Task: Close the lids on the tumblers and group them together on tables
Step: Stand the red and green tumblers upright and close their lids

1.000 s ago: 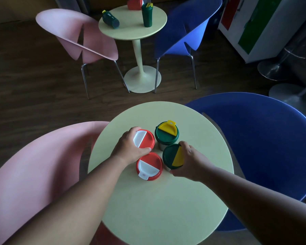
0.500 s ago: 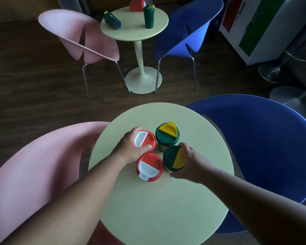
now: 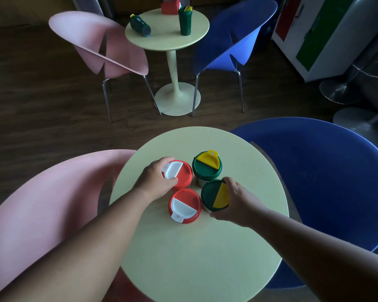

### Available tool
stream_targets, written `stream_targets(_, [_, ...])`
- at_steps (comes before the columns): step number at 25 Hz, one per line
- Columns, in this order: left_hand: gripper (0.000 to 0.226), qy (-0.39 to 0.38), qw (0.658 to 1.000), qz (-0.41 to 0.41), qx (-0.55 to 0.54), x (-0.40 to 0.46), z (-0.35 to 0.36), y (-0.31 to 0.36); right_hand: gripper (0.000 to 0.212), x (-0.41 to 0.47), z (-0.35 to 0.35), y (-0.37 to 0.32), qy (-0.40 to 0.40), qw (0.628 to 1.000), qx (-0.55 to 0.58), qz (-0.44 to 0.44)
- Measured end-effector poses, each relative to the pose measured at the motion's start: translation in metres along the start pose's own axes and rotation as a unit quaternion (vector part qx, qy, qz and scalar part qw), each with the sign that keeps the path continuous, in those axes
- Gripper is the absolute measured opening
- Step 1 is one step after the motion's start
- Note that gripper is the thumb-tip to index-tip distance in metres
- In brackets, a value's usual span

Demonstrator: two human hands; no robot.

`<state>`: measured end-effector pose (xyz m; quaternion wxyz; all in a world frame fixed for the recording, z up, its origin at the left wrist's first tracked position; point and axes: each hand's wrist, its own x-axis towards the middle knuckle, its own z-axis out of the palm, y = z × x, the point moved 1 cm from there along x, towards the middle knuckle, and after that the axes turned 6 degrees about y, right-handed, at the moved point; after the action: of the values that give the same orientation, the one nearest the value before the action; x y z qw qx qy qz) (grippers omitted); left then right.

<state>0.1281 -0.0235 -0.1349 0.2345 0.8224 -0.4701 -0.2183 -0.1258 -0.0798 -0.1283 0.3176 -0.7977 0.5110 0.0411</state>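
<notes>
While four tumblers cluster, hands grip red tumbler [image 3: 179, 174], green tumbler [image 3: 214, 195].

Tumbler lids [image 3: 184, 205]: smooth plastic, slight sheen. Round table top [image 3: 196, 253]: matt, smooth, pale green. Chair shells [image 3: 314, 182]: moulded matt plastic; floor [image 3: 42, 101]: dark wood planks.

Both your hands are out in front, each curled on a lid.

Your left hand [image 3: 154, 182] reaches in from the lower left, forearm bare, palm down, fingers wrapped over the far left edge of the red lid [image 3: 177, 175] and thumb pressed on its near side. Your right hand [image 3: 238, 200] comes in from the lower right, forearm bare, fingers curled around the right rim of the green lid [image 3: 215, 194], forefinger on its far edge and thumb tucked under its near edge.
</notes>
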Motion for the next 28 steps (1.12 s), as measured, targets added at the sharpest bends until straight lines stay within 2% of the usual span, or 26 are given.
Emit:
stream_targets(4, [0.063,-0.013,1.0,-0.006,-0.001,-0.001,0.001,-0.003,0.107,0.003,0.001,0.002,-0.004,1.0,0.006,-0.002])
stream_targets(6, [0.057,0.024,1.0,0.009,0.003,-0.009,0.001,-0.001,0.112,0.004,0.0,0.003,-0.016,1.0,0.014,-0.002])
stream_targets(8, [0.045,0.118,0.989,0.087,0.009,-0.029,0.0,0.004,0.114,0.004,-0.003,0.004,-0.015,0.999,0.03,0.006])
stream_targets(10, [0.041,0.156,0.971,0.18,-0.002,-0.054,0.003,0.007,0.102,0.009,-0.009,0.006,0.012,0.998,0.054,0.021])
stream_targets(13, [0.058,0.078,0.97,0.229,0.029,-0.084,0.011,0.004,0.073,0.029,-0.023,0.006,0.086,0.995,0.052,0.018])
stream_targets(15, [0.076,0.044,0.967,0.235,0.092,-0.091,0.016,0.001,0.065,0.044,-0.033,-0.001,0.104,0.994,0.044,0.001])
stream_targets(17, [0.081,0.046,0.96,0.245,0.132,-0.091,0.019,0.001,0.066,0.058,-0.039,-0.01,0.093,0.995,0.031,-0.015])
stream_targets(21, [0.077,0.062,0.96,0.242,0.125,-0.088,0.023,0.001,0.07,0.076,-0.039,-0.024,0.049,0.998,-0.008,-0.031])
stream_targets(28, [0.081,0.054,0.964,0.241,0.099,-0.087,0.021,-0.002,0.063,0.081,-0.034,-0.026,0.054,0.998,-0.02,-0.027])
